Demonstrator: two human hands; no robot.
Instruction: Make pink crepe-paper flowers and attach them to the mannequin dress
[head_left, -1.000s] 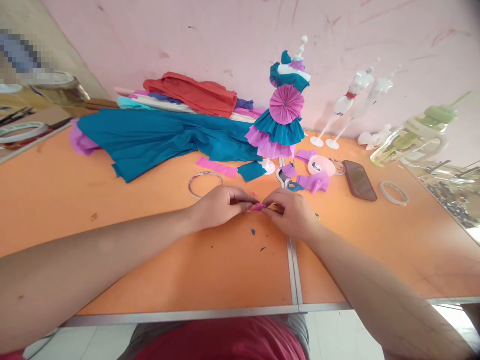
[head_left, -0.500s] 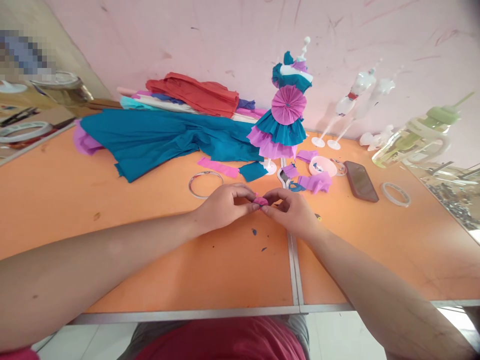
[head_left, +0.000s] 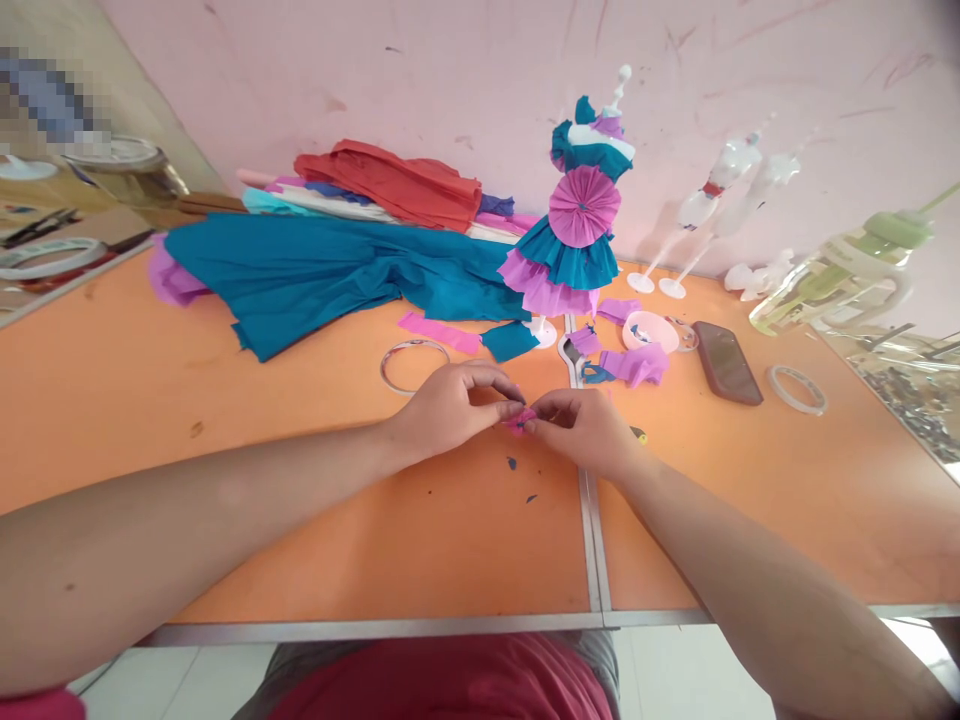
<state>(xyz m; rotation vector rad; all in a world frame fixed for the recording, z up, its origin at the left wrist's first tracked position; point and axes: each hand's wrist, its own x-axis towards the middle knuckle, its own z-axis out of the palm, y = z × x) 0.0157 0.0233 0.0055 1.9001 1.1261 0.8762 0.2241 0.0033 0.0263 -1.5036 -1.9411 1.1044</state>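
Observation:
Between my fingertips is a small pink pleated paper rosette point(head_left: 519, 424) with a dark bit at its middle. My left hand point(head_left: 457, 405) pinches it from the left, thumb and forefinger closed at its upper edge. From the right, my right hand point(head_left: 585, 425) grips the same rosette; its lower fingers are curled out of sight. Beyond the hands stands a white dress form wearing a teal and purple crepe paper dress point(head_left: 564, 250) with a large pink rosette point(head_left: 585, 206) at the waist. A teal paper piece point(head_left: 510, 341) and a pink strip point(head_left: 439, 332) lie just behind my left hand.
Teal crepe paper point(head_left: 337, 270) spreads across the left, before red folded paper point(head_left: 390, 185). Tape rolls point(head_left: 412, 367), scissors point(head_left: 571, 352), purple scraps point(head_left: 636, 364), a pink bowl point(head_left: 651, 332), a phone point(head_left: 727, 362) and a green bottle point(head_left: 847, 270) lie around. Two bare dress forms point(head_left: 721, 175) stand behind.
The small rosette has tilted and sits slightly lower between my fingers. My left fingertips have shifted to its upper edge. The whole view has moved a little.

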